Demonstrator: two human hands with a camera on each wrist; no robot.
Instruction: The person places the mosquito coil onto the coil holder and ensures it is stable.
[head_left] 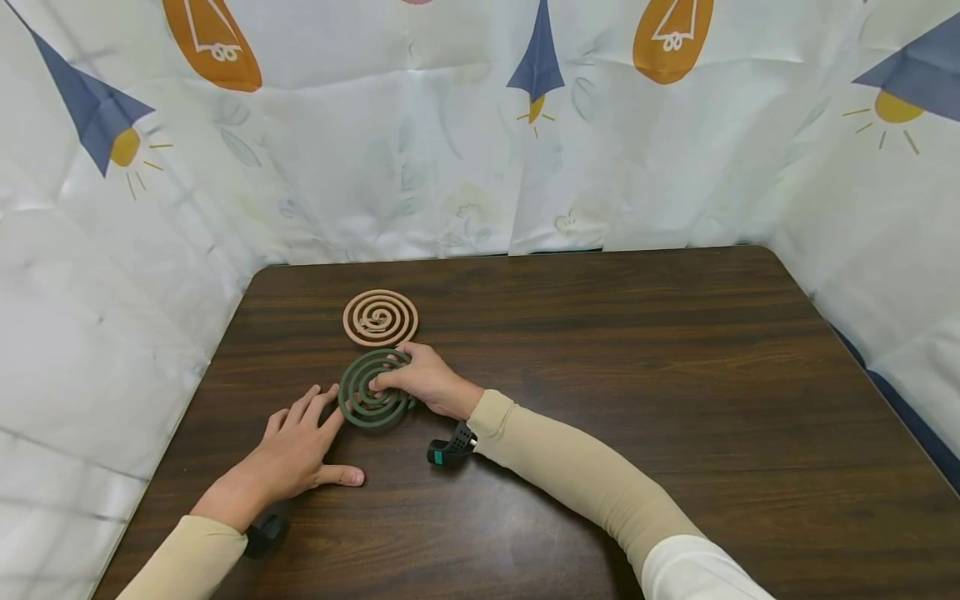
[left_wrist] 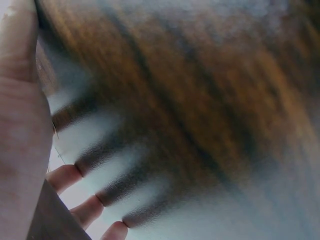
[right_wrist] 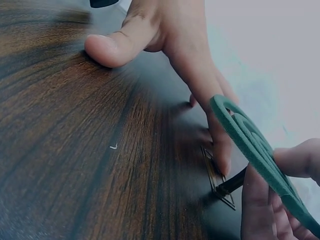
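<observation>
A green mosquito coil [head_left: 349, 410] is raised slightly off the table, pinched by my right hand [head_left: 435, 381] between thumb and fingers at its right side. The right wrist view shows the coil [right_wrist: 248, 148] tilted, nearly edge-on. My left hand [head_left: 288, 454] lies palm down with spread fingers just left of the coil; its thumb points right. In that wrist view, the left index fingertip [right_wrist: 223, 162] touches or nearly touches a thin wire-like frame [right_wrist: 207, 162] with a short dark rod [right_wrist: 232, 184] beside it; what it is, I cannot tell. The coil hides this spot from the head view.
A tan mosquito coil [head_left: 381, 317] lies flat on the dark wooden table [head_left: 637, 375], just beyond the green one. White printed cloth [head_left: 360, 167] hangs behind the table and at both sides. A black strap with a camera [head_left: 452, 447] sits on the right wrist.
</observation>
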